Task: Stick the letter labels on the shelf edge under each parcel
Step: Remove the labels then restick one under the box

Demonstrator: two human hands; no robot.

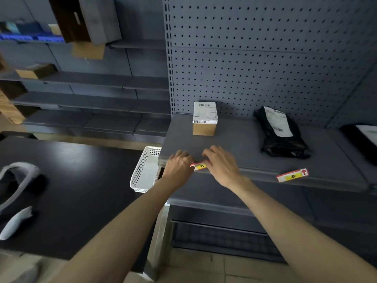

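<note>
Both hands, left hand (179, 164) and right hand (220, 162), press the A label (201, 166) flat on the shelf edge (255, 172) so it sits under the box (204, 118); fingers are clamped on its ends.

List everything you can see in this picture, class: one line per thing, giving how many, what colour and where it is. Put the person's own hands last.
cardboard box: one, brown with white shipping label, back of the grey shelf
black parcel bag: one, black with white label, shelf, right of the box
second dark parcel: one, partly cut off at the right edge
A label: one, white, red and yellow, at the shelf's front edge below the box
B label: one, same colours, lying tilted near the front edge below the bag
basket: one, white, left of the shelf
left hand: at the A label's left end
right hand: at its right end
</note>
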